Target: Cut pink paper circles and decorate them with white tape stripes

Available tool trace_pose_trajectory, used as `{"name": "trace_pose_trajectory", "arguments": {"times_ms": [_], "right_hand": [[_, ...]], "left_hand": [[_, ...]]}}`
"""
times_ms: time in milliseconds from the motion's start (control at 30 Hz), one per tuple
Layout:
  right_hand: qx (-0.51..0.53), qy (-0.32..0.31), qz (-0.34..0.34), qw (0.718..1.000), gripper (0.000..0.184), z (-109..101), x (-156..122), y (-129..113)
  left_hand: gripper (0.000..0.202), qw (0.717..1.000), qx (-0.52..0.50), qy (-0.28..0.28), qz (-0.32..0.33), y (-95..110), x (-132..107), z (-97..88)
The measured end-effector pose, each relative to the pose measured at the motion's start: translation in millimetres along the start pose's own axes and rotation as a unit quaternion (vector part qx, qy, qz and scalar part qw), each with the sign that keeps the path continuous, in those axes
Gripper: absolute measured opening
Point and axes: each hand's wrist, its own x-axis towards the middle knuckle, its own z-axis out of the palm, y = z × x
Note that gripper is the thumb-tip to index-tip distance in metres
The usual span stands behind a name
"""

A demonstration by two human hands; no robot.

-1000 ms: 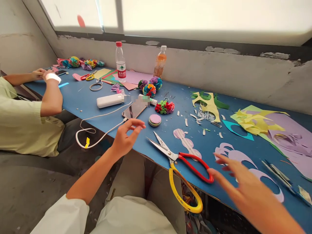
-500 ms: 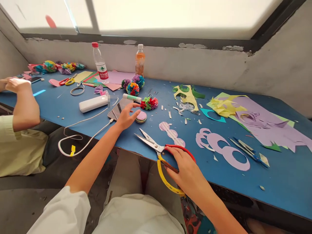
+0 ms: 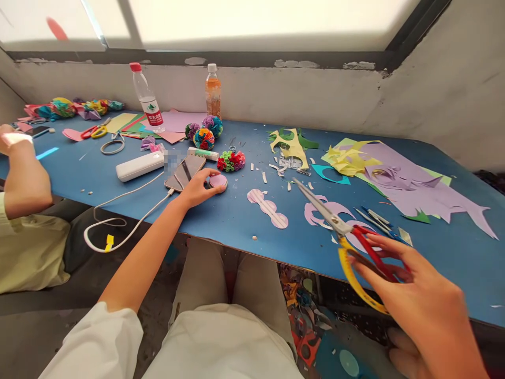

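My left hand [image 3: 196, 189] rests on the table with thumb and forefinger closed around a small stack of round paper pieces [image 3: 218, 181], pale purple on top. Beside that hand lies a smartphone [image 3: 188, 171] with a white cable plugged in. My right hand [image 3: 418, 287] holds a pair of scissors [image 3: 321, 208] by the red and yellow handles, raised over the table's right front, blades together and pointing up-left. Between my hands lies a strip of joined purple paper circles [image 3: 268, 208]. Behind the scissors are purple offcuts [image 3: 339, 210] with round holes, partly covered.
A water bottle [image 3: 148, 100] and an orange drink bottle [image 3: 213, 92] stand at the back. Paper flower balls [image 3: 204, 138], a glue stick [image 3: 203, 153] and a white power bank [image 3: 140, 166] lie left of centre. Paper scraps [image 3: 410, 181] cover the right. Another person's arm [image 3: 27, 173] is at left.
My right hand has lifted the scissors and carried them right, and their blades have come together. My left hand's fingers have closed around the paper circle stack. The view has shifted slightly right.
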Motion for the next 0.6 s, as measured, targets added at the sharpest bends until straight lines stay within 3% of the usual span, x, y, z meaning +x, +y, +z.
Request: {"name": "trace_pose_trajectory", "arguments": {"times_ms": [67,167,267,333,433,533,567,600], "right_hand": [[-0.047,0.022,0.070,0.996,0.041,-12.5,15.9,15.2],[-0.119,0.044,0.116,0.985,0.039,-23.9,43.2,45.7],[-0.157,0.073,0.074,0.982,0.043,-30.0,65.6,78.6],[-0.159,0.098,0.036,0.982,0.044,-32.2,74.6,89.1],[-0.082,0.113,0.057,0.989,0.039,-30.5,81.7,74.1],[0.137,0.074,0.157,0.975,0.053,-19.7,88.5,34.1],[0.200,0.056,0.159,0.965,0.060,-14.5,91.6,19.9],[0.235,0.023,0.119,0.964,0.062,-8.9,95.0,6.8]], "left_hand": [[0.049,1.000,0.010,-0.015,0.011,1.2,-0.9,1.6],[0.046,0.999,0.020,-0.035,0.024,3.9,-2.3,3.4],[0.045,0.996,0.043,-0.056,0.046,12.0,-4.1,4.5],[0.041,0.993,0.082,-0.040,0.071,22.9,-3.9,6.6],[0.033,0.986,0.145,-0.027,0.083,46.4,2.8,17.6],[0.035,0.972,0.199,-0.122,0.006,69.7,16.9,40.1],[0.038,0.968,0.208,-0.140,-0.011,75.3,22.2,48.7],[0.039,0.964,0.215,-0.153,-0.022,79.5,27.2,56.8]]}}
